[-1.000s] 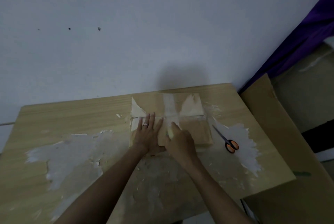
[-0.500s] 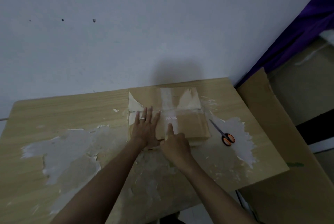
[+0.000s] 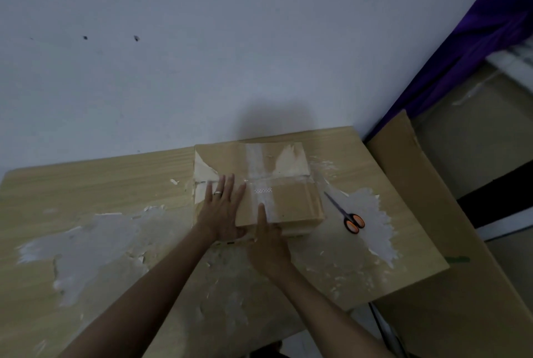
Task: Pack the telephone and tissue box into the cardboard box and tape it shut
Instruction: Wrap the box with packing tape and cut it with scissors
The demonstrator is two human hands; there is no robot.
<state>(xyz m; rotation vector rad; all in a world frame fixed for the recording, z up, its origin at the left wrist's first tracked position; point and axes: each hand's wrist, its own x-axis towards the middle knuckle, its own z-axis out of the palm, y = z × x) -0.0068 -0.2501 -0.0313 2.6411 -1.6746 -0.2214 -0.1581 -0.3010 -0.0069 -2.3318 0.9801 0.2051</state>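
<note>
The cardboard box (image 3: 291,164) sits closed on the wooden table, near the wall. A strip of clear tape (image 3: 261,181) runs across its top from the far edge to the near edge. My left hand (image 3: 223,207) lies flat on the left part of the lid, fingers spread, a ring on one finger. My right hand (image 3: 268,242) is at the box's near edge, its thumb pressed up onto the tape strip. The telephone and the tissue box are hidden from view.
Orange-handled scissors (image 3: 350,219) lie on the table just right of the box. The tabletop (image 3: 86,184) has large peeled white patches. A big cardboard sheet (image 3: 432,213) leans beside the table's right edge, with a purple curtain (image 3: 476,28) behind.
My right hand has slid back along the tape from the middle of the lid to the near edge. My left hand has stayed flat on the lid.
</note>
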